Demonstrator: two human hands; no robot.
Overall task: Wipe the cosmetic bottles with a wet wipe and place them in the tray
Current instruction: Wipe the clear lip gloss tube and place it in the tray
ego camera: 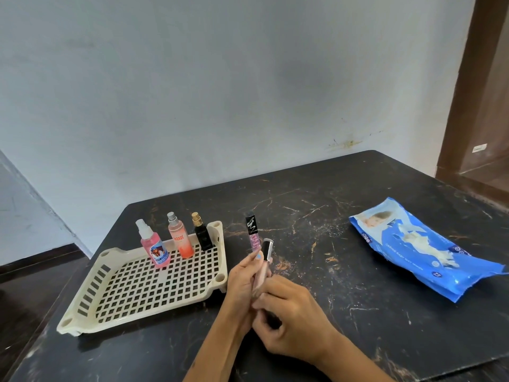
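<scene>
A cream plastic tray (154,307) with a grid floor lies at the left of the dark table. Three bottles stand at its far end: a pink spray bottle (155,250), a peach bottle (180,242) and a black bottle with a gold cap (203,238). A beige tube with a black and silver cap (265,250) is gripped by both hands, my left hand (242,279) around its upper part and my right hand (292,318) at its lower end. A pink lip gloss tube with a black cap (252,232) stands upright just behind my left hand; its base is hidden. No wipe shows in my hands.
A blue pack of wet wipes (424,249) lies on the right side of the table (344,299). A pale wall runs along the table's far edge. A brown door frame (473,106) stands at the far right.
</scene>
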